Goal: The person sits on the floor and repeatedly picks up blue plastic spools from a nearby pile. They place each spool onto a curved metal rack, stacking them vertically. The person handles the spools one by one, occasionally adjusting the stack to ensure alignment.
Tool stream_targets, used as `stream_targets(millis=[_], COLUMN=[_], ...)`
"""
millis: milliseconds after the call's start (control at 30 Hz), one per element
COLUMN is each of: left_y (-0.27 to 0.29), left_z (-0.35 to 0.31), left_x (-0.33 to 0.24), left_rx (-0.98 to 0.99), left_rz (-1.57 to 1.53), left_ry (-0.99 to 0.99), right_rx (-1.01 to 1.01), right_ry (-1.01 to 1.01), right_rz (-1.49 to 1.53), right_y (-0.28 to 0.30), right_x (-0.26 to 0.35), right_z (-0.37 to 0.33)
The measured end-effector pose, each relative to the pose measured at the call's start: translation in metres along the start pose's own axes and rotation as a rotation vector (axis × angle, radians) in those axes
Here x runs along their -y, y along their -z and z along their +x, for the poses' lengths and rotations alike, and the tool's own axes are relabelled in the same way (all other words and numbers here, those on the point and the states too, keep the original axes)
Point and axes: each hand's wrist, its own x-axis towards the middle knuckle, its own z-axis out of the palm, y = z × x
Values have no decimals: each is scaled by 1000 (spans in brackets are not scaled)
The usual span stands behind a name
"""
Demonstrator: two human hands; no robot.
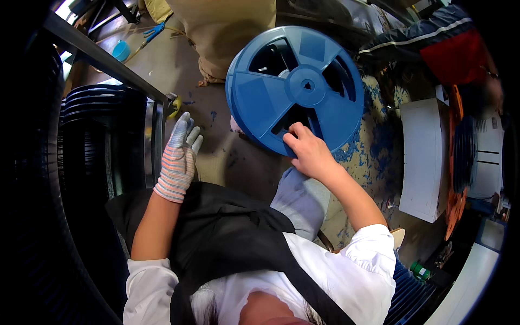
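Note:
A large blue plastic reel (336, 108) with a round hub and wide cut-out windows stands tilted in front of me, its flat face turned up toward me. My right hand (313, 156), bare, has its fingers curled over the near rim, at the edge of the lowest window. A second flange shows behind the front one on the left side. My left hand (181, 157) wears a striped glove with grey fingertips. It is held off to the left of the reel, fingers stretched, with nothing in it, near the dark metal frame (157, 135).
Dark stacked discs (103, 103) fill a rack on the left. Behind the reel is a tan sack (222, 32); a blue air gun (154, 32) and cyan cup (121, 50) lie farther left. Blue scraps (374, 146) litter the floor. A white box (425, 157) and a co-worker's sleeve (452, 54) are at right.

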Motion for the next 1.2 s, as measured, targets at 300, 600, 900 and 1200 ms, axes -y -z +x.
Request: stream_targets(millis=[300, 600, 900, 1200], left_y=[0, 4, -2, 2], left_z=[-4, -15, -9, -10], left_x=[3, 0, 7, 2], left_rx=[50, 142, 197, 218], left_rz=[35, 106, 101, 104], left_ry=[25, 15, 84, 113], right_rx=[-73, 75, 206, 511], right_ry=[-63, -111, -310, -287], right_rz=[-138, -94, -165, -289], right_y=[-19, -9, -5, -3], right_x=[-1, -30, -24, -40], right_z=[11, 12, 18, 18])
